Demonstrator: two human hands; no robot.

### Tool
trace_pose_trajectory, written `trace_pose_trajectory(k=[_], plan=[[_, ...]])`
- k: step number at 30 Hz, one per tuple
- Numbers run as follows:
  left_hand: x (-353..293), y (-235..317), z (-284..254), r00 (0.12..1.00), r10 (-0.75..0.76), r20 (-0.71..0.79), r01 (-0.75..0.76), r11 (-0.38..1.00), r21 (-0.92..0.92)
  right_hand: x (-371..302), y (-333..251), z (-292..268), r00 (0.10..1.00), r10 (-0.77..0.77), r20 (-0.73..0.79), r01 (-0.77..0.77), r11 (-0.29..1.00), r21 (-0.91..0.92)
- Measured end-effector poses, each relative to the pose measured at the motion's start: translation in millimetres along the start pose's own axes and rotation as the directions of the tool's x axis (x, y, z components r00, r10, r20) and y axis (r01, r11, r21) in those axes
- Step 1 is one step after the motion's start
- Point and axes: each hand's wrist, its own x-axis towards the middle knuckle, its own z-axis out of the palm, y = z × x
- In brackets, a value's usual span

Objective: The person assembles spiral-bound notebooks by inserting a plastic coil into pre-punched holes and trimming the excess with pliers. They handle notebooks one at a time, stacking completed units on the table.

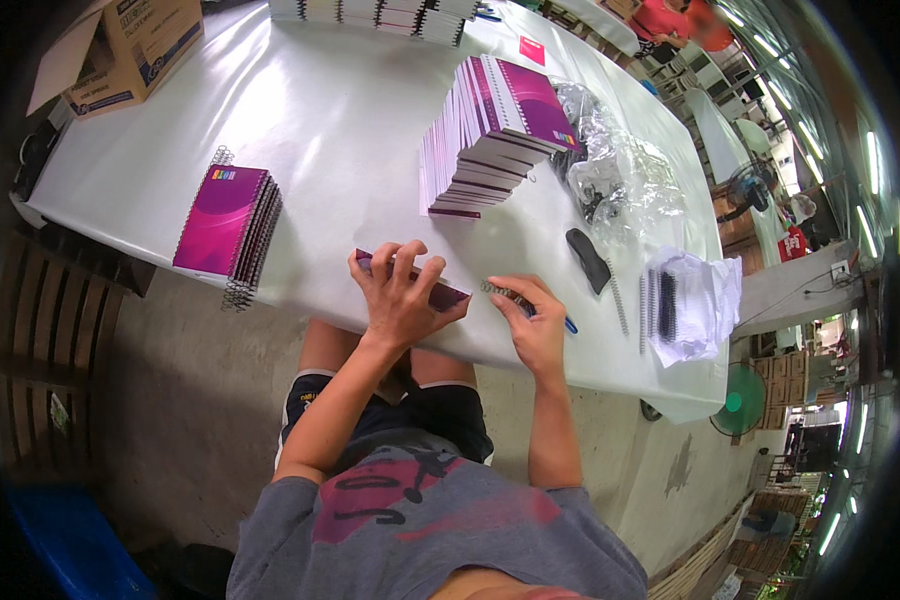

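across a white-covered worktable (320,130), a tall stack of purple-covered notebooks (475,140) rises near the middle, with a smaller coil-bound pile (220,222) lying to the left. at the near edge, a person's left hand (395,300) grips a dark purple notebook (446,297), fingers spread — the right hand (538,325) pinches a metal coil (496,289), its tip just beside the notebook's right end.

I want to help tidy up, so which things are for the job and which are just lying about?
Seem part of the job:
purple-covered book at the left hand
wire coil in the right hand
tall purple-covered stack
coil-bound books on the left
loose coils on the right

Probably just lying about:
cardboard box
crumpled clear plastic
small red card
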Motion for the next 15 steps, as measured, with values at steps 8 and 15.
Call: trace_pose_trajectory(k=[8,15], plan=[[-0.2,1.3,-1.9,0.998,0.011,0.058,-0.011,1.000,0.005,6.1,13.2,-6.9,0.940,0.036,0.339,-0.037,0.999,-0.004],[2.5,-3.4,-2.0,0.997,0.051,0.064,-0.056,0.996,0.069,13.8,-5.0,-3.2,0.917,0.152,0.369,-0.144,0.988,-0.051]])
